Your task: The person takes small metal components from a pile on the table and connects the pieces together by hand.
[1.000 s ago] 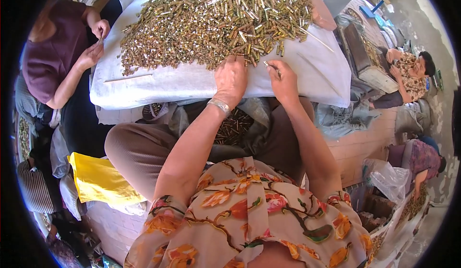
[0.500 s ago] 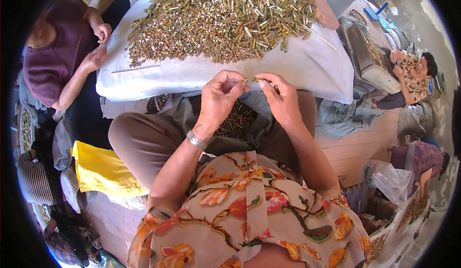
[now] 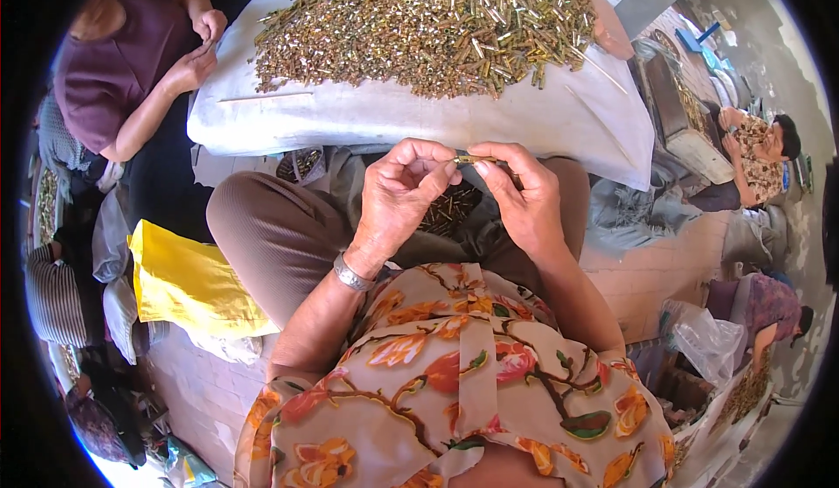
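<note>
Between my two hands is a small brass-coloured metal cylinder (image 3: 473, 159), lying roughly level above my lap. My left hand (image 3: 395, 198), a metal band (image 3: 351, 274) on its wrist, pinches around the left end with thumb and forefinger. The other end is in the pinch of my right hand (image 3: 530, 198). Small details where the fingertips meet the piece are too fine to tell. Below the hands, in my lap, several thin brass-coloured pieces (image 3: 447, 212) lie in a dark hollow, partly hidden by the hands.
A big heap of small brass-coloured metal parts (image 3: 437, 34) covers the white-sheeted table (image 3: 262, 125) ahead. Thin sticks (image 3: 603, 69) lie beside it. Another person's hands (image 3: 194, 55) work at the left. A yellow bag (image 3: 188, 278) lies left of my knee; other people sit right.
The two pinches have come together on one piece, where a small gap showed before. Both hands sit slightly lower in view, and the whole view has shifted a little.
</note>
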A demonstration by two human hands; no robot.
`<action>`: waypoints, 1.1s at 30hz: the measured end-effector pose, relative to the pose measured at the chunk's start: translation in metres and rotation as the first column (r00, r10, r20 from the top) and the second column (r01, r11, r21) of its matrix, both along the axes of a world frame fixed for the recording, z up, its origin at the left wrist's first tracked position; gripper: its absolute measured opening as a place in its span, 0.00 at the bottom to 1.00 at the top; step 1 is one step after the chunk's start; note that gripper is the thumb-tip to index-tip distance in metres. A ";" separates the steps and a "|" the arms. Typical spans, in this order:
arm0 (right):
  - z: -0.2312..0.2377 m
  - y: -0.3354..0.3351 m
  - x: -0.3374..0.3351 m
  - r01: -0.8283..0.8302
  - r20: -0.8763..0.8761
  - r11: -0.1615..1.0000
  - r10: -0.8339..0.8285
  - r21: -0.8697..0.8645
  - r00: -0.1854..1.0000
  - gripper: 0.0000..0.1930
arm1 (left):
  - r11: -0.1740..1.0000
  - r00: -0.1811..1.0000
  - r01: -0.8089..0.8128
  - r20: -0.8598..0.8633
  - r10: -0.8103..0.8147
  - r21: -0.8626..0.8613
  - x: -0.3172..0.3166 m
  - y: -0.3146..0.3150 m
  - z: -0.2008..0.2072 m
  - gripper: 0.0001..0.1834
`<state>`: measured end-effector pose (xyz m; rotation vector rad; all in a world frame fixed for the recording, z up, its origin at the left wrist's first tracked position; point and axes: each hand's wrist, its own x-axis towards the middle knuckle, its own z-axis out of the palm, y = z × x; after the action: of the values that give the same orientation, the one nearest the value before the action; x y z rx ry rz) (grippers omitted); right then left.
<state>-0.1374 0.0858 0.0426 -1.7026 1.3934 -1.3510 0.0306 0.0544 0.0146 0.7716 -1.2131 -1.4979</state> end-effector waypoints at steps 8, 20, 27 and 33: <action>0.007 -0.002 -0.009 -0.183 -0.062 0.980 0.178 -0.082 0.982 0.07 | 0.991 0.995 0.091 0.053 -0.086 -0.103 0.014 -0.001 0.010 0.06; 0.009 0.012 -0.014 -0.531 0.561 0.776 0.286 0.339 0.777 0.08 | 0.768 0.721 0.633 -0.434 -0.540 0.095 0.026 -0.011 -0.011 0.06; 0.004 0.000 -0.015 -0.559 0.588 0.703 0.245 0.439 0.771 0.10 | 0.810 0.773 0.557 -0.470 -0.426 0.182 0.020 -0.010 -0.028 0.06; -0.044 -0.030 -0.027 -0.565 0.903 0.726 -0.187 0.392 0.386 0.13 | 0.984 0.951 0.070 0.287 -0.115 0.161 0.006 -0.056 -0.021 0.10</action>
<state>-0.1639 0.0554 -0.0012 -0.3825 0.7344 -1.0988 0.0370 -0.0021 -0.0065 1.0826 -1.3844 -1.6043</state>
